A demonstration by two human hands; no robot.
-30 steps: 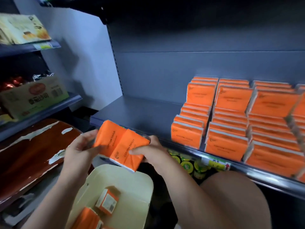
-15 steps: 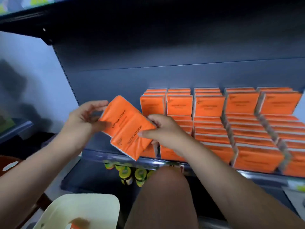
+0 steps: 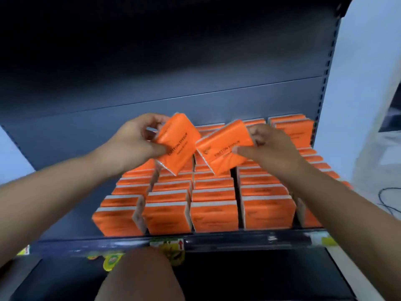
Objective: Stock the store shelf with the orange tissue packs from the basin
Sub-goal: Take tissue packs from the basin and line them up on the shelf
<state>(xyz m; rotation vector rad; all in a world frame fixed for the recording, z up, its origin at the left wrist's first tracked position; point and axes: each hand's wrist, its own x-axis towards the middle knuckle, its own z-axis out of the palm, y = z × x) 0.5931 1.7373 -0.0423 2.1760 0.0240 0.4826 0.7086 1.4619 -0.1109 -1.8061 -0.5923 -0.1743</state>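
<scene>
Stocked shelf (image 3: 65,227), each hand (image 3: 138,141) gripping a tissue pack (image 3: 176,144)

The left pack (image 3: 176,144) and right pack (image 3: 225,148) cover the back rows of stocked packs (image 3: 213,216), whose print is too blurred to read. The right forearm (image 3: 347,203) hides most of the rightmost row. The shelf tags (image 3: 167,243) are smeared; yellow lids (image 3: 110,260) below peek out only partly beside the knee (image 3: 141,276).
</scene>
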